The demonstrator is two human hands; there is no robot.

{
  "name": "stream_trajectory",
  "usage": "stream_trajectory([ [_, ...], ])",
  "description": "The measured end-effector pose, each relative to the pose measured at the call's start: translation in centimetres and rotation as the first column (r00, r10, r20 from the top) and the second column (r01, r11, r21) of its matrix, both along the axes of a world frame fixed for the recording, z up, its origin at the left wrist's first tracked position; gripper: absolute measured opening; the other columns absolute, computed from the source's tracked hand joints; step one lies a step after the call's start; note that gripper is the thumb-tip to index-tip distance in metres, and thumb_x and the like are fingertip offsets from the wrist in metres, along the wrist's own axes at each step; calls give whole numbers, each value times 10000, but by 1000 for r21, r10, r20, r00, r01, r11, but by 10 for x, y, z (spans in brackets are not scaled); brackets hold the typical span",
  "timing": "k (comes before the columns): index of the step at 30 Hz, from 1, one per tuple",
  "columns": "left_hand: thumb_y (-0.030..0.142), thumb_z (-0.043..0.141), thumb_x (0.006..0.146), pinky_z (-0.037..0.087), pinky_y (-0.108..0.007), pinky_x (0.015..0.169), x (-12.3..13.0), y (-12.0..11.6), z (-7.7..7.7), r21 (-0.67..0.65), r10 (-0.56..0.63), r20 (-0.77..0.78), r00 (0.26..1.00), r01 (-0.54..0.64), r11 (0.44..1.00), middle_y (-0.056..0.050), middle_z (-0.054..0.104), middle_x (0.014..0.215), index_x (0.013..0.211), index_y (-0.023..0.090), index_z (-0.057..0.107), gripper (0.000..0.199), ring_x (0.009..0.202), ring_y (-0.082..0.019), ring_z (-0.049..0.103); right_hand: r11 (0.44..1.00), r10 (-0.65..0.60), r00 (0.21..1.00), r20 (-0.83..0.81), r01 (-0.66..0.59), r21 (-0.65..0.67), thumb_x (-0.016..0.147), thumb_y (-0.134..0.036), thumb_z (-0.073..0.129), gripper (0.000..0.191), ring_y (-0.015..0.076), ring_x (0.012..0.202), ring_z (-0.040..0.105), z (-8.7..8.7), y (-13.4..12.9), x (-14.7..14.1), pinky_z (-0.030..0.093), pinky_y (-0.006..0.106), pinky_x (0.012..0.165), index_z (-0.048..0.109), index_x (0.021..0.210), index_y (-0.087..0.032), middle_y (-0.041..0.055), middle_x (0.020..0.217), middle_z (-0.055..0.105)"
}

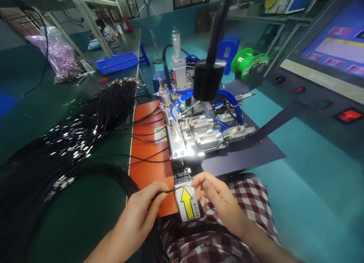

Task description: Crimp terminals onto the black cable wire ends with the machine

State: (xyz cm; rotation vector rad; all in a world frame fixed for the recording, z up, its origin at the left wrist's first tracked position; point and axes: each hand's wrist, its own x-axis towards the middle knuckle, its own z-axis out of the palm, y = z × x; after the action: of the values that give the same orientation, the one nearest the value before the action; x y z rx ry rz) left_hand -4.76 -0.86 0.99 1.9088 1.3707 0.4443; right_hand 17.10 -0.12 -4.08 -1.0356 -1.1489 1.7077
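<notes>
Checked clothing (253,194) covered the lap of a seated person. In front of it, the left hand (143,206) pinched a thin black cable (174,189) between thumb and fingers, its end lying over a white label (188,209) with a yellow arrow. The right hand (217,196) was beside that end, fingers curled and close together; whether they gripped anything could not be told. To the left, an orange board (149,175) lay along a dark green surface (85,213) carrying a large bundle of black cables (116,101). Beyond the label stood a metal machine (209,139) with blue tubes (231,98). A control panel (318,86) rose at right. Farther back were a green spool (244,62), a blue tray (118,63), a pinkish plastic bag (58,56) and a standing fan (146,2).
</notes>
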Motion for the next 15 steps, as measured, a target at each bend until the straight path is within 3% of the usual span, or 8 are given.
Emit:
stream_trajectory([
  [6,256,400,932,401,-200,571,12,-4,-9,-19,8,32,999,-7,1000,17,582,768,941,227,522,126,624,-118,513,997,-47,990,134,38,71,861,-309,554,114,118,587,445,2,1,-5,376,232,535,571,831,-200,-20,675,504],
  [11,266,386,937,407,-201,582,22,-13,-14,-104,22,94,995,-12,995,6,598,821,946,227,511,132,683,-127,536,995,-72,985,154,60,82,840,-256,561,114,103,533,427,2,3,-3,371,234,515,562,748,-190,-33,628,489],
  [15,276,367,945,387,-209,580,24,-10,-8,-189,-13,92,996,30,982,11,557,770,906,217,511,161,647,-120,492,994,-73,986,152,60,89,832,-259,574,116,120,538,461,1,2,-1,396,256,532,564,734,-197,-24,622,508],
])
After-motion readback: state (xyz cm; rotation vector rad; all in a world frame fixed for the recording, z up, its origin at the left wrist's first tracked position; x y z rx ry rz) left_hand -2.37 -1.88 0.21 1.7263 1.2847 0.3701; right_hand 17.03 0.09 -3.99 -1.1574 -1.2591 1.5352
